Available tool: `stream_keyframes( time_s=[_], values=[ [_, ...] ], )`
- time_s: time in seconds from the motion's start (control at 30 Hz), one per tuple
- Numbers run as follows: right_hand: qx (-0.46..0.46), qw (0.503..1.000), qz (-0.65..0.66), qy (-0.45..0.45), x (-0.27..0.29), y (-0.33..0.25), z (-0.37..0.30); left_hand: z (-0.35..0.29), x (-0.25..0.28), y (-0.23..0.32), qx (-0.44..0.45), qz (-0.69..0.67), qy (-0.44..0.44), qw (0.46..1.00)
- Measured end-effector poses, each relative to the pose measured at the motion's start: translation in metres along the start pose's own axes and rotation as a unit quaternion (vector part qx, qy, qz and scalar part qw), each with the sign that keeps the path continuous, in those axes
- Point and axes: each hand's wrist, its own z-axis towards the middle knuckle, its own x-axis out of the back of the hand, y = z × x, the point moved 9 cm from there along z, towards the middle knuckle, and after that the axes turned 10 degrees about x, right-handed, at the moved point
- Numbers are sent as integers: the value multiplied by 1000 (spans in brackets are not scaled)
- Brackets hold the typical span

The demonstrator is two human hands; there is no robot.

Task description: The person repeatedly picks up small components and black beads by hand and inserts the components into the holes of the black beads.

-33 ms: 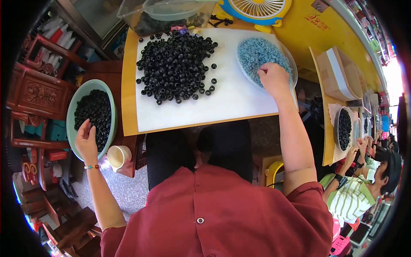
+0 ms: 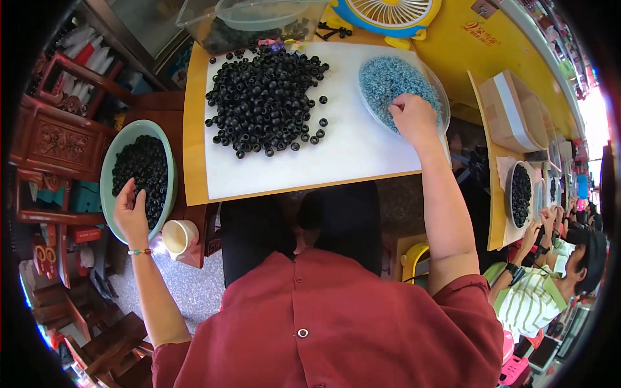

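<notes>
Blue tiny beads heaped in a round clear dish at the right of a white-topped table; over the near edge, right hand, thumb and fingertips pinched together, cannot tell on what. Left of the table, black beads in a pale green basin; above them, left hand, thumb and forefinger loosely parted, hold on any bead unclear. Between, piled black ring-shaped beads. Beside the basin, a cream cup.

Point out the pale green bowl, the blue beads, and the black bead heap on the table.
Pale green bowl (image 2: 143, 128): head view, inner wall near the far rim.
Blue beads (image 2: 391, 77): head view, uncovered middle.
Black bead heap (image 2: 264, 98): head view, middle.
</notes>
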Motion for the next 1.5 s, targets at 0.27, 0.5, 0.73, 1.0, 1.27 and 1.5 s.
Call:
stream_keyframes(
  time_s=[0.27,0.5,0.73,1.0,1.27,1.5],
  values=[
    [3,996,73,-52,-14,4,8,-51,-107,168,-297,82,-11,951],
    [-16,994,75,-77,-11,3,7,-97,-252,257,-453,94,-132,877],
    [-30,964,264,16,-4,17,0,-101,-323,262,-508,251,-131,813],
    [-9,906,421,25,-8,19,-7,-104,-313,273,-471,174,-161,850],
    [-6,829,559,16,12,-31,-36,-135,-287,203,142,-338,-494,788],
    [10,747,663,-35,-6,-109,-84,-162,-273,183,153,-355,-457,801]
  ],
)
